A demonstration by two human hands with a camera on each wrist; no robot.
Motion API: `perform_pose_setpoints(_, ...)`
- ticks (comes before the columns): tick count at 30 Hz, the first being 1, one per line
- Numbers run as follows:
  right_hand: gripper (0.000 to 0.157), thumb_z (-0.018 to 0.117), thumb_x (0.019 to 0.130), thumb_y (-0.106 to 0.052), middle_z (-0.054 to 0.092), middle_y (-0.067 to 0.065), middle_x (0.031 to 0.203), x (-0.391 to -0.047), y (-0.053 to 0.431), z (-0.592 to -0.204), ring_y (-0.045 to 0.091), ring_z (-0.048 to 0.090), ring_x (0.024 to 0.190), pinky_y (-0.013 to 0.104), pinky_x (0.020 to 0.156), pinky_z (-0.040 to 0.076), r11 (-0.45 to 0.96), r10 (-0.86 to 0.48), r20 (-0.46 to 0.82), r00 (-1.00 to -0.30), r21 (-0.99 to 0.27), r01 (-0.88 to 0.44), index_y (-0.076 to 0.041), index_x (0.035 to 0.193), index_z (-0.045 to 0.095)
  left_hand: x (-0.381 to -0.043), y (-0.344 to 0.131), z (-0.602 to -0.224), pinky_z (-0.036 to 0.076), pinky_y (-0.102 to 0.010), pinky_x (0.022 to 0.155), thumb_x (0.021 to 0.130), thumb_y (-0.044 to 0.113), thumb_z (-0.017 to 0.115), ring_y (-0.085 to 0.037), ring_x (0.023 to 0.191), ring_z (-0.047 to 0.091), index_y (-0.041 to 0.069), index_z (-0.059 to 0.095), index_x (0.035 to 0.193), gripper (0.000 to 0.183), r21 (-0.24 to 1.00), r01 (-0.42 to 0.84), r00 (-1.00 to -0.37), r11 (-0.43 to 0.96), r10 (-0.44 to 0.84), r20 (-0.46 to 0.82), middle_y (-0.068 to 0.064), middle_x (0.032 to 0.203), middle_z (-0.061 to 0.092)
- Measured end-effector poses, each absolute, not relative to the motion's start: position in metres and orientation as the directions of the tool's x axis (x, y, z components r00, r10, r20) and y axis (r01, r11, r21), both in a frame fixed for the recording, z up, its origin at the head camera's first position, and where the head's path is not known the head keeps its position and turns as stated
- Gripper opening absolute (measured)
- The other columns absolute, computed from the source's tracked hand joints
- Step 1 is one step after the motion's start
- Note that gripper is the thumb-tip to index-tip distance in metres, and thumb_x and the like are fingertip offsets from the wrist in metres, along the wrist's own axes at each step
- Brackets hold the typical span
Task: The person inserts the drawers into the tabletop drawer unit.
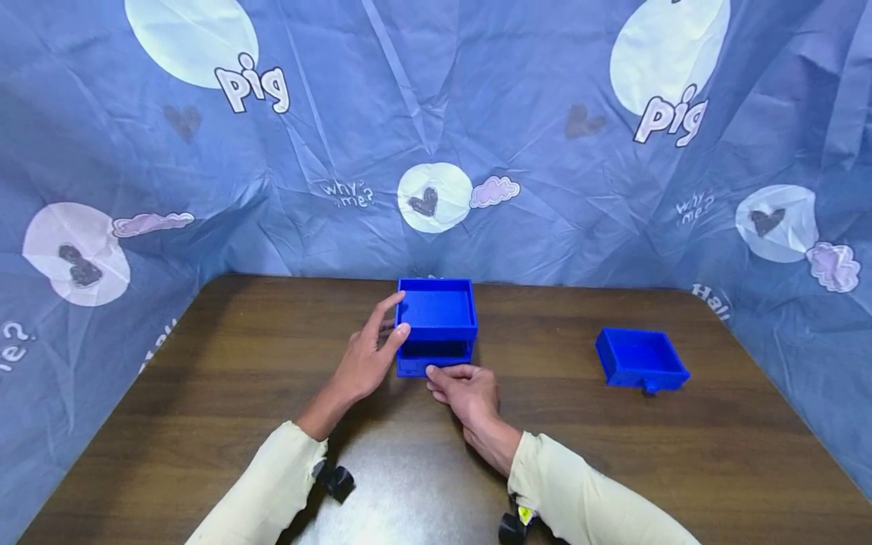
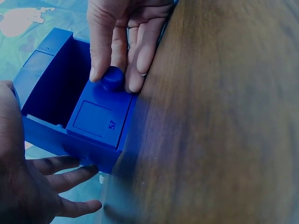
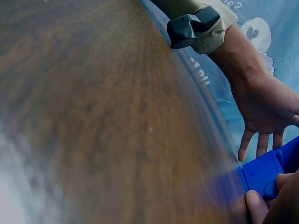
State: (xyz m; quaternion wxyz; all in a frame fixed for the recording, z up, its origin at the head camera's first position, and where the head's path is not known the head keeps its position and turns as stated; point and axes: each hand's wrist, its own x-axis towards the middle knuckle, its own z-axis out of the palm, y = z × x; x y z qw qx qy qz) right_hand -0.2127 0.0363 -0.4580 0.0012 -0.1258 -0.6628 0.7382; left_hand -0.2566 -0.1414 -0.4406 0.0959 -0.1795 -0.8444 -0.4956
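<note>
A small blue drawer cabinet (image 1: 437, 334) stands near the back of the table, with a tray-like top and a dark gap in its upper slot. Along its left side lies my left hand (image 1: 366, 361), fingers spread and fairly straight, the thumb at the front left corner. My right hand (image 1: 471, 395) is at the front of the lower drawer (image 1: 412, 368). In the left wrist view, its thumb and fingers pinch the drawer's round knob (image 2: 112, 79). That drawer front, marked 57, sits in the lower slot.
A second blue drawer (image 1: 627, 375), knob facing forward, lies by itself on the right part of the wooden table (image 1: 545, 409). Behind the table hangs a printed blue cloth (image 1: 545, 242). Each sleeve carries a black wrist camera (image 1: 335, 482).
</note>
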Motion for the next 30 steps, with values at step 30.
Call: perform_pose_setpoints(30,0.023,0.075,0.086,0.002,0.074,0.016,0.081,-0.199,0.068,-0.448,0.014,0.071,0.065,0.025,0.061,0.057,-0.237,0.137,-0.184,-0.973,-0.96,0.148,0.014,0.102,0.065,-0.255,-0.14,-0.44,0.047,-0.052,0.099,0.104,0.042,0.05,-0.03,0.12,0.061,0.041,0.035,0.151,0.05,0.814,0.387,-0.922,0.433,0.202,0.331,-0.02,0.134,0.06)
